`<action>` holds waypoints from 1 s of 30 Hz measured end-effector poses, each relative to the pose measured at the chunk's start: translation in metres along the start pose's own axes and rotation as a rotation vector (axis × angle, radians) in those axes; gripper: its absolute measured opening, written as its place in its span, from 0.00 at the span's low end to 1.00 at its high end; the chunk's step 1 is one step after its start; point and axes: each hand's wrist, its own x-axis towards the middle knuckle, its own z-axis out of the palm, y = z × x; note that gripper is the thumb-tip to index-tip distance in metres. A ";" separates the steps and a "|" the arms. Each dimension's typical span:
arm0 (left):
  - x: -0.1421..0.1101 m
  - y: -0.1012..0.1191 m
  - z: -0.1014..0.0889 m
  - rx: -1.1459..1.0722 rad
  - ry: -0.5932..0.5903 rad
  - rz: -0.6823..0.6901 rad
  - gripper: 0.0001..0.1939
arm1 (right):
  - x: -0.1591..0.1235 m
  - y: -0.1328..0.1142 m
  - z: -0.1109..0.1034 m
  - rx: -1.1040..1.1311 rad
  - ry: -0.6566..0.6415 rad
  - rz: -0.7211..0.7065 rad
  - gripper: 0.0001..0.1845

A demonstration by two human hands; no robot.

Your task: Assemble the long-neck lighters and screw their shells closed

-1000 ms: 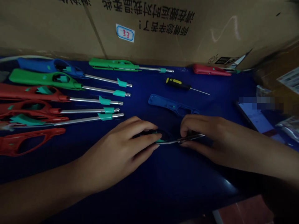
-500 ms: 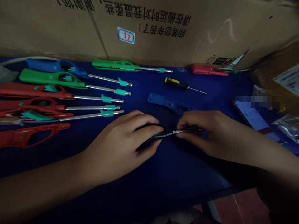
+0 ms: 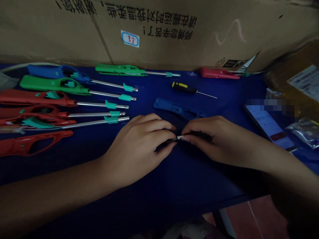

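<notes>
My left hand (image 3: 141, 146) is closed, its thumb and fingers pinching a slim dark part that mostly hides under them. Close beside it, the thumb and forefinger of my right hand (image 3: 214, 134) grip a thin metal tube (image 3: 179, 137), whose pale end shows between the two hands. The fingertips of both hands almost meet. Just behind them lies a blue lighter handle half (image 3: 165, 105), flat on the blue tabletop (image 3: 194, 179). A black and yellow screwdriver (image 3: 184, 87) rests farther back, its shaft pointing right.
Several long-necked lighters (image 3: 45, 83) in blue, green and red lie at left, above a red handle half (image 3: 22, 142). A green lighter (image 3: 117, 69) and a red one (image 3: 219, 73) lie along a cardboard box (image 3: 161, 49). A phone (image 3: 270, 126) and clear plastic bags (image 3: 305, 131) are at right.
My hands have come closer together, and less of the metal tube and the wire beside it shows between them. The whole view has shifted slightly.
</notes>
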 end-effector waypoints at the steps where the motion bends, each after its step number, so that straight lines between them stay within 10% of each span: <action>1: -0.001 0.000 0.000 0.006 0.008 -0.004 0.05 | 0.000 0.000 0.000 0.002 0.004 -0.005 0.10; 30: -0.001 -0.002 0.000 -0.044 0.072 -0.017 0.05 | 0.001 -0.003 -0.001 0.046 0.046 -0.039 0.07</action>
